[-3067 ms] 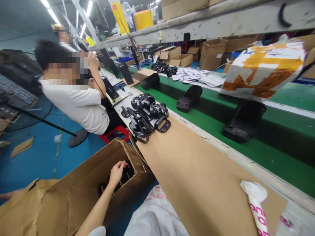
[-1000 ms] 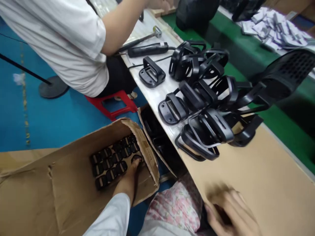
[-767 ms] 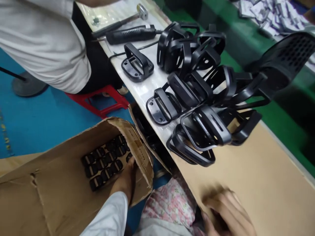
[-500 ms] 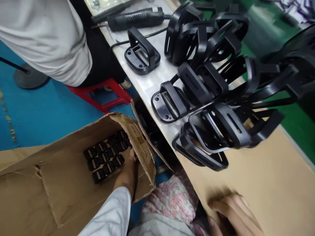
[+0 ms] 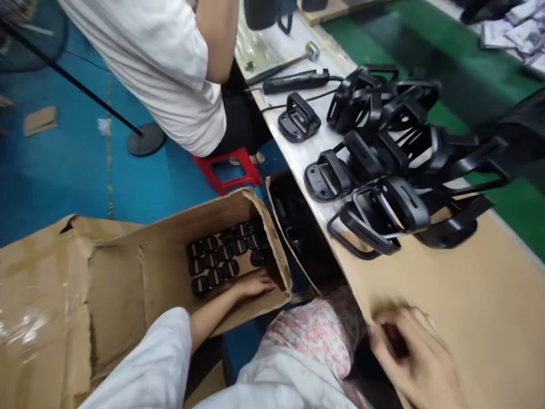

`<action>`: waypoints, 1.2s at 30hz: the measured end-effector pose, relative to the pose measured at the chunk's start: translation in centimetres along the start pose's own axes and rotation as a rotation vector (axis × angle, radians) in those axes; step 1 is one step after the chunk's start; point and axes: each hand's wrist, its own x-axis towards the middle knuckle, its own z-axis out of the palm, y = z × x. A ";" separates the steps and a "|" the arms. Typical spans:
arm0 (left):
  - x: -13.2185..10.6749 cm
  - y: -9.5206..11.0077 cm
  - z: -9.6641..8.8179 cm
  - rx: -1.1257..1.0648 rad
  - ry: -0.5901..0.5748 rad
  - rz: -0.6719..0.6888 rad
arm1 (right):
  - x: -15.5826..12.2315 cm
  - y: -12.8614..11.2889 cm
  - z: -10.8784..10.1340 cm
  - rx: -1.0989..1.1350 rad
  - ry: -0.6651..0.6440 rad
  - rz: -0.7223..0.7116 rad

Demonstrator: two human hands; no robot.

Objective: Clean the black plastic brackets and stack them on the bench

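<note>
My left hand [image 5: 253, 286] reaches into an open cardboard box [image 5: 162, 272] on the floor, its fingers lying at the near edge of rows of small black plastic parts [image 5: 225, 255]; whether it grips one is hidden. My right hand [image 5: 415, 355] rests at the near edge of a brown cardboard sheet [image 5: 468, 295] on the bench, fingers curled and blurred. A pile of black plastic handle frames [image 5: 395, 170] lies on the bench beyond it.
A person in a white shirt [image 5: 162, 62] sits on a red stool [image 5: 227, 170] at the bench to the left. A hammer [image 5: 283, 65] and a black corded tool [image 5: 298, 82] lie near them. A green conveyor [image 5: 426, 51] runs on the right. A fan stand base [image 5: 145, 139] sits on the blue floor.
The view has pulled back and tilted up. My left hand has slid toward the box's near right corner. My right hand stays at the cardboard sheet's edge.
</note>
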 end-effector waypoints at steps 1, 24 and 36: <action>-1.6 0.0 0.2 0.015 -0.001 -0.012 | -0.2 -0.8 0.1 0.028 -0.004 0.014; -14.5 5.1 5.0 -0.419 0.303 0.047 | 1.0 -9.9 14.2 0.054 -0.638 0.404; -13.9 18.6 3.9 0.072 0.611 0.144 | 2.4 -13.7 6.4 -0.032 -0.680 0.310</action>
